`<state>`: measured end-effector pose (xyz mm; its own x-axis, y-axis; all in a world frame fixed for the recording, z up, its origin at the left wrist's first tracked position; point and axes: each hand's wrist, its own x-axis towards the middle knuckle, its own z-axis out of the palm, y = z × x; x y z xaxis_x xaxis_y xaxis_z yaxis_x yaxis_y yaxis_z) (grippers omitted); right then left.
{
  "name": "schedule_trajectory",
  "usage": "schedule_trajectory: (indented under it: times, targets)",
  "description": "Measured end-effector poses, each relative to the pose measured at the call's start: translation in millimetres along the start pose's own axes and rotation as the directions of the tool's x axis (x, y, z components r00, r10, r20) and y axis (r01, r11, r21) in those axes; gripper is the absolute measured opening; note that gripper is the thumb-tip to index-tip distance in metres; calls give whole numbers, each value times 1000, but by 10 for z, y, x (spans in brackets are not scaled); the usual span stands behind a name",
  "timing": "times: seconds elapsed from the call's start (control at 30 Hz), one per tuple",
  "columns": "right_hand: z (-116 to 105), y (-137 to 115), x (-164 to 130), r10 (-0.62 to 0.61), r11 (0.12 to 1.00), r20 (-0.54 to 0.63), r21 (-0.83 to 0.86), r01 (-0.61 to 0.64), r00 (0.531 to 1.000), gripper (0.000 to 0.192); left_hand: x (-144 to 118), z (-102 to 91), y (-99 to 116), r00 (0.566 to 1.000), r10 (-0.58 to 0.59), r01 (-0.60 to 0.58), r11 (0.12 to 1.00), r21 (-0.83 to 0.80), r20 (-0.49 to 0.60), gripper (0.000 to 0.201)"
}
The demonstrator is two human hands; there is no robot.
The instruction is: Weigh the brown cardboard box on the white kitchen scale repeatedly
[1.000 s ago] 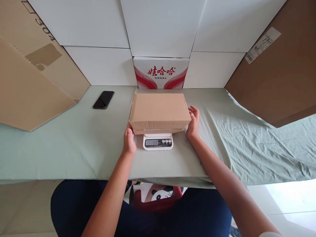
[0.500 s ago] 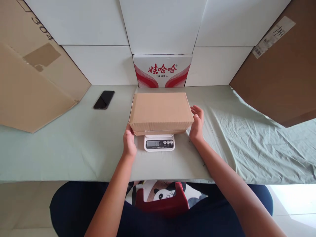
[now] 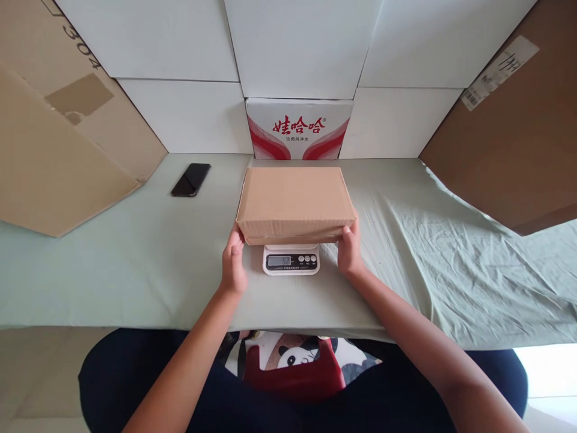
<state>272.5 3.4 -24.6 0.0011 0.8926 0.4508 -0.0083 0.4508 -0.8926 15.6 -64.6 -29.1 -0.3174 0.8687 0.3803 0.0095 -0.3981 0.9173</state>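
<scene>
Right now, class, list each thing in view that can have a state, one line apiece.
Cardboard box: closed, sitting on the scale.
Scale: on, display lit, digits unreadable.
Phone: screen dark, flat on the cloth.
Left hand: at the box's near left corner.
Right hand: at its near right corner.

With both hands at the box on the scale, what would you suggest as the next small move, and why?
Probably lift both hands clear. The left hand and right hand press the near corners of the cardboard box lying on the scale, and its display looks unreadable.
</scene>
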Motion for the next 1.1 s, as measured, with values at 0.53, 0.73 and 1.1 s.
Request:
schedule_trajectory:
  times: [0.53,0.73,1.1]
  targets:
    - [87,-126,-82,-101,992,22,-73,102,995,75,28,19,37,999,-24,22,998,53,34,74]
    - [50,-113,-113,-100,989,13,-106,101,995,66,195,208,277,987,-145,133,979,-156,-69,78]
    - [90,-154,-103,-76,987,-54,-145,67,996,58,1,20,277,979,-197,186,970,-156,-55,76]
